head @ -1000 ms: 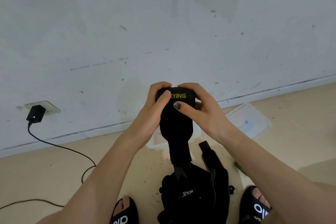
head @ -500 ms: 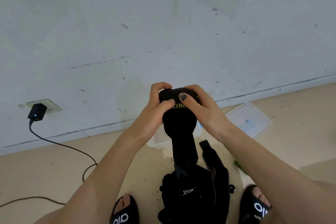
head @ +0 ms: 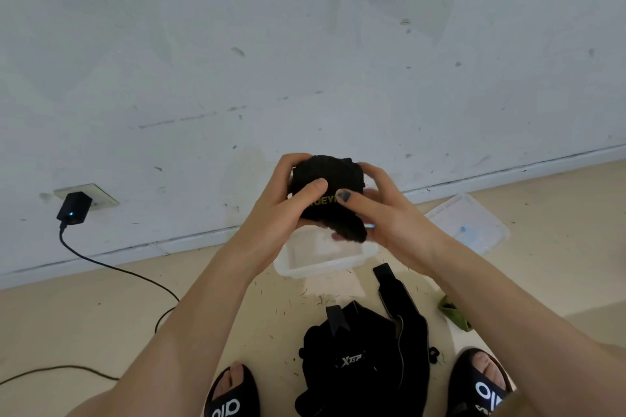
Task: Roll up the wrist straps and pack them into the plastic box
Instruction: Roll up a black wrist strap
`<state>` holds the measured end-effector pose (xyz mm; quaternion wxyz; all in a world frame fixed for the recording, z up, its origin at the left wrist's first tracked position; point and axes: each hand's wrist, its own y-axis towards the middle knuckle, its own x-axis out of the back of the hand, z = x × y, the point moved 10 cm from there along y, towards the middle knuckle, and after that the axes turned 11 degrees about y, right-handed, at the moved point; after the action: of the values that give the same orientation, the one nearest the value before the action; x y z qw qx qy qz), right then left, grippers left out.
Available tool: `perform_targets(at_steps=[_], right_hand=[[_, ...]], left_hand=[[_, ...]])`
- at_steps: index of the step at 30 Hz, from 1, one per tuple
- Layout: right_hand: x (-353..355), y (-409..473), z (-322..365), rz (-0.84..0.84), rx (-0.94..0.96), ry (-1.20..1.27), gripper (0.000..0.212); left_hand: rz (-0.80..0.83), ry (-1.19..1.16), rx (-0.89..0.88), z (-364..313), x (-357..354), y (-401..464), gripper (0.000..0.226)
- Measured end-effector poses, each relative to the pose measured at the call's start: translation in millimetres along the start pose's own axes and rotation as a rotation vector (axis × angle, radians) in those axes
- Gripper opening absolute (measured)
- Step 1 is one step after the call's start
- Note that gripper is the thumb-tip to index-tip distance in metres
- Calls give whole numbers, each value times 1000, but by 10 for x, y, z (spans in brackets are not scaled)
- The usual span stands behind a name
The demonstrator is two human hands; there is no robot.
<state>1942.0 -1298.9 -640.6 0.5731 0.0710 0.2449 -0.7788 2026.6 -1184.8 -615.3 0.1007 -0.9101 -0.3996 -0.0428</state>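
Head camera looks down at two bare hands held up in front of a white wall (head: 305,44). Both hands are wrapped around one black wrist strap (head: 327,193) that is rolled into a fat bundle. The left hand (head: 284,210) curls around its left side with the thumb pressed on the front, by some yellow letters. The right hand (head: 382,213) curls around the other side, its thumb on the front too. A short loose end sticks out at the bottom of the roll.

The plastic box (head: 325,262) sits open on the floor (head: 84,322), right under the hands. Its lid (head: 471,223) lies off to the right, apart from it. More black straps (head: 366,359) lie in a heap on the floor, nearer than the box, between two feet in black sandals (head: 233,396). A black charger (head: 74,208) is plugged in at the wall on the left.

It looks like the rolling step is almost done for this strap. Next, the loose end probably needs tucking in or pressing down, so the roll does not spring open. Then the roll can go down into the box. The heap is not yet rolled.
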Motion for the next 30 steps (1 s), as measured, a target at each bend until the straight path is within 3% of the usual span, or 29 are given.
perform_targets(at_steps=[4, 10, 16, 21, 26, 29, 30], right_hand=[[-114, -178, -211, 32, -133, 80, 77], [-62, -226, -122, -54, 7, 87, 75], [-18, -212, -11, -78, 91, 148, 25], [7, -161, 53, 9, 60, 161, 19], [-27, -211, 194, 163, 94, -2, 36], [15, -242, 311, 125, 192, -141, 8], [55, -250, 348, 83, 227, -185, 7]], left_hand=[[-128, 182, -83, -44, 167, 36, 28], [-173, 347, -173, -83, 140, 43, 30], [-198, 580, -247, -4, -26, 26, 34], [-143, 443, -203, -4, -95, 10, 26], [-61, 371, -133, 26, -130, -29, 25], [-33, 381, -105, 32, -186, -67, 20], [-14, 395, -108, 28, -232, -93, 17]])
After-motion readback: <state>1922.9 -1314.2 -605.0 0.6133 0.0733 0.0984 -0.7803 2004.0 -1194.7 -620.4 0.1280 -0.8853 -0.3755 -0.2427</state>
